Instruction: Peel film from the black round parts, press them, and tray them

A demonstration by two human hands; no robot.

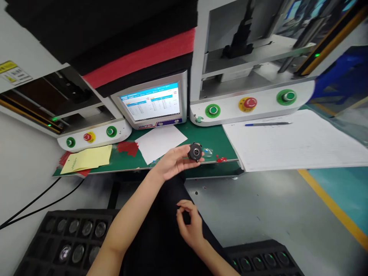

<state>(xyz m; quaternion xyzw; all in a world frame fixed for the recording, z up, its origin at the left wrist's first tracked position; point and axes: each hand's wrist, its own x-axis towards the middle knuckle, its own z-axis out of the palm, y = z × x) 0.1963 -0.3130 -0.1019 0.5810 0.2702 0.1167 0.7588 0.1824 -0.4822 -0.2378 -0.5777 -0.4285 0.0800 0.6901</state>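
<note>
My left hand is stretched out ahead of me over the front edge of the desk, palm turned up, with the fingers curled and the thumb closed in on a small round black part. The part sits at my fingertips, pinched there and lifted clear of the green desk top, its round face turned toward me. My right hand is lower and nearer to my body, over my dark lap; its thumb and forefinger are drawn together at the tips, and I cannot tell whether anything tiny is caught between them. It is well apart from the black part and touches nothing else that I can see.

Just beyond the part, on the desk, lies a small clear lens-like piece, and a white sheet lies to its left. Farther left is a yellow paper over some red scraps. To the right a large printed sheet hangs over the desk edge with a blue pen at its top. Behind stands a lit monitor, flanked by two machines with green and red buttons. Down by my knees, black foam trays with round parts in their pockets sit on either side
</note>
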